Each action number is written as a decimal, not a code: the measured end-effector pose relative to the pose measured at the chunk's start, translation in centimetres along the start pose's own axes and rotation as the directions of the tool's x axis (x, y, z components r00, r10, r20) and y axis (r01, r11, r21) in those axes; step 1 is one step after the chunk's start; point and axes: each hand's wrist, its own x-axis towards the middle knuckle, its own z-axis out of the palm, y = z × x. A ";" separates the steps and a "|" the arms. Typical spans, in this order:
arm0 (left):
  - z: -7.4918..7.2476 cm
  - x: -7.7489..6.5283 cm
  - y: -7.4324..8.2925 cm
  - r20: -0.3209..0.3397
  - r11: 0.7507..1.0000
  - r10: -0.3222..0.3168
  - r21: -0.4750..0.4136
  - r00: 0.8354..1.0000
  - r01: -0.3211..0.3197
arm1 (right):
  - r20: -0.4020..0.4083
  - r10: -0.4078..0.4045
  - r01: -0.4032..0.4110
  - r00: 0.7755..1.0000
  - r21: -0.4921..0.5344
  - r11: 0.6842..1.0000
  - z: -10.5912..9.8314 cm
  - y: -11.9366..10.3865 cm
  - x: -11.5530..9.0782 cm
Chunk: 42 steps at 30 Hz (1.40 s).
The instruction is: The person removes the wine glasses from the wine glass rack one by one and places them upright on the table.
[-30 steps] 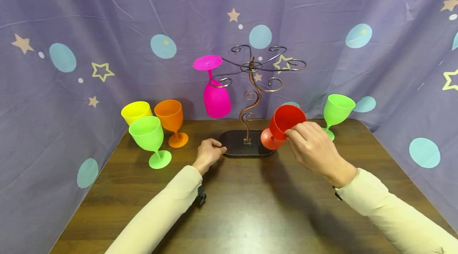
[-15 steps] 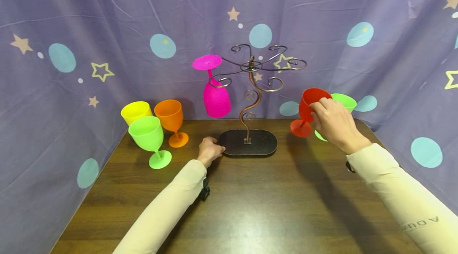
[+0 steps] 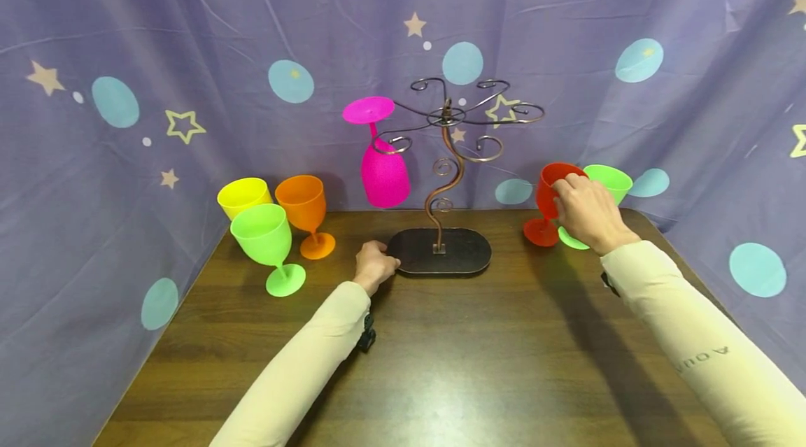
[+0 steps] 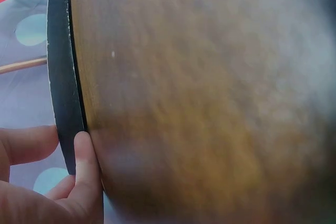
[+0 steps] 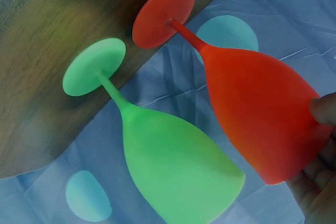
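Note:
My right hand [image 3: 588, 213] grips a red goblet [image 5: 252, 108] by its bowl near the rim, upright at the right of the table. Close beside it stands a green goblet [image 5: 178, 161], partly behind the hand in the head view. My left hand [image 3: 373, 266] pinches the left end of the black oval base [image 3: 469, 251] of a metal goblet rack, thumb and fingers on either face in the left wrist view. From one curled arm of the rack [image 3: 450, 185] hangs a magenta goblet [image 3: 384, 178], upside down by its foot.
At the left stand a yellow goblet [image 3: 242, 194], an orange goblet [image 3: 302, 202] and another green goblet [image 3: 263, 237], close together. A purple curtain [image 3: 352, 6] with stars and dots rises behind the wooden table [image 3: 441, 356]. Several rack arms carry no goblet.
The right hand has carried the red goblet from over the rack base rightward to beside the green goblet, then slightly lower. The left hand stays at the base; its wrist has shifted slightly.

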 end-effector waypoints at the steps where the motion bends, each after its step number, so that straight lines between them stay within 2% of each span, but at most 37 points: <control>1: 0.0 0.0 0.0 -0.004 1.000 -0.002 -0.002 1.000 0.002 | 0.002 0.005 -0.005 1.000 0.002 1.000 0.2 0.1 0.0; 8: -0.1 -0.1 0.0 0.002 1.000 -0.001 0.011 1.000 0.001 | 0.024 0.058 -0.058 0.998 0.016 0.998 1.1 0.6 0.1; 14: -0.1 -0.1 0.2 -0.005 1.000 0.008 0.024 1.000 -0.008 | 0.031 0.068 -0.068 0.997 0.026 0.997 1.6 0.8 0.3; 28: 0.0 -0.1 0.2 -0.018 0.999 0.013 0.038 1.000 -0.013 | 0.073 0.097 -0.099 0.993 0.017 0.995 1.6 0.5 0.7; 32: 0.0 -0.1 0.3 -0.025 0.999 0.026 0.038 0.999 -0.025 | 0.089 0.149 -0.152 0.985 0.028 0.988 1.4 0.3 0.8; 36: -0.1 -0.2 0.4 -0.023 0.999 0.039 0.035 0.999 -0.038 | 0.017 0.168 -0.168 0.986 0.055 0.984 1.2 -0.2 0.6; 40: -0.1 -0.3 0.3 -0.024 0.999 0.040 0.033 0.999 -0.039 | -0.122 0.077 -0.070 0.990 0.055 0.996 1.6 -1.1 0.2; 42: -0.1 -0.3 0.2 -0.027 0.999 0.042 0.032 0.999 -0.041 | -0.160 0.040 -0.031 0.986 0.057 0.998 2.0 -1.8 -0.1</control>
